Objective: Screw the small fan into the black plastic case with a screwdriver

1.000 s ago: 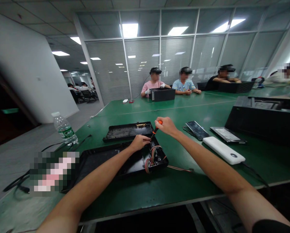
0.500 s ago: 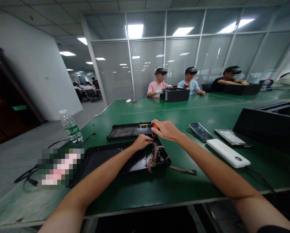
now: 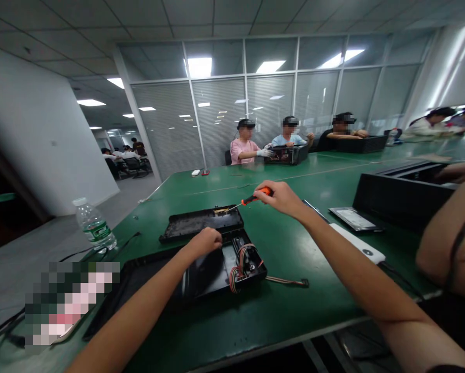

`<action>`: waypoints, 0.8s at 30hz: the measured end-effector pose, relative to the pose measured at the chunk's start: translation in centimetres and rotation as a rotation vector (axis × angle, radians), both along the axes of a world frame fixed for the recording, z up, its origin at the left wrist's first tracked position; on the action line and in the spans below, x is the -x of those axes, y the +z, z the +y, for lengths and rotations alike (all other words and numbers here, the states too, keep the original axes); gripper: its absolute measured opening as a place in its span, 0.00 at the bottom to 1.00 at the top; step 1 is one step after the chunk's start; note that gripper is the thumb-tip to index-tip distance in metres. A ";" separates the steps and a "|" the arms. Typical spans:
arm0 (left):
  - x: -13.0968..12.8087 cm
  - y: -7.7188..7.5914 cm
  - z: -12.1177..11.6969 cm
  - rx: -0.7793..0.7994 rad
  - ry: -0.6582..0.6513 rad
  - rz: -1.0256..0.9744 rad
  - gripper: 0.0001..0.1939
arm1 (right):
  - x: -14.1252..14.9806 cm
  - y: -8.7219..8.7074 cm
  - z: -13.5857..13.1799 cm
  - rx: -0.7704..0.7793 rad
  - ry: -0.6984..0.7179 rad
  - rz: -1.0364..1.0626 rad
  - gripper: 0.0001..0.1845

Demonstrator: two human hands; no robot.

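Observation:
My right hand grips an orange-and-black screwdriver by its handle. Its thin shaft slants left and down over the smaller black panel, its tip near a gold-coloured bit at the panel's far edge; contact cannot be made out. My left hand is closed above the larger black panel; whatever its fingers hold is hidden. Striped ribbon wires lie at the right end of that larger panel, and a loose wire with a plug sticks out onto the table.
A water bottle and cables stand left. Rightward lie a white power bank, a hard drive and a black computer case. A neighbour's arm reaches in at right. Co-workers sit across the green table.
My right hand has lifted the screwdriver off the larger panel's corner, tilting it from upright to slanting leftward. My left hand has drawn back from that corner. The view has shifted right.

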State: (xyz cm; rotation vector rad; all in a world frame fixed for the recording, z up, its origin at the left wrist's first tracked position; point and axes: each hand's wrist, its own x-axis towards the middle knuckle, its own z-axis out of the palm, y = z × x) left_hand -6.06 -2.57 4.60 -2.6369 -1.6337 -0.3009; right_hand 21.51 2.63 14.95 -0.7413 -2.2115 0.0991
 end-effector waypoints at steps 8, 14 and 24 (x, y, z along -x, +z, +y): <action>3.8 0.3 -3.4 -0.007 -0.076 0.181 0.17 | -0.2 -9.4 -5.7 0.334 0.372 -0.264 0.19; 5.1 1.2 2.5 0.035 0.018 0.144 0.17 | 1.8 -13.3 -8.5 -0.040 0.416 -0.364 0.11; 6.4 -1.3 6.3 -0.143 0.077 0.322 0.19 | 1.1 -15.0 -8.6 -0.304 0.362 -0.499 0.11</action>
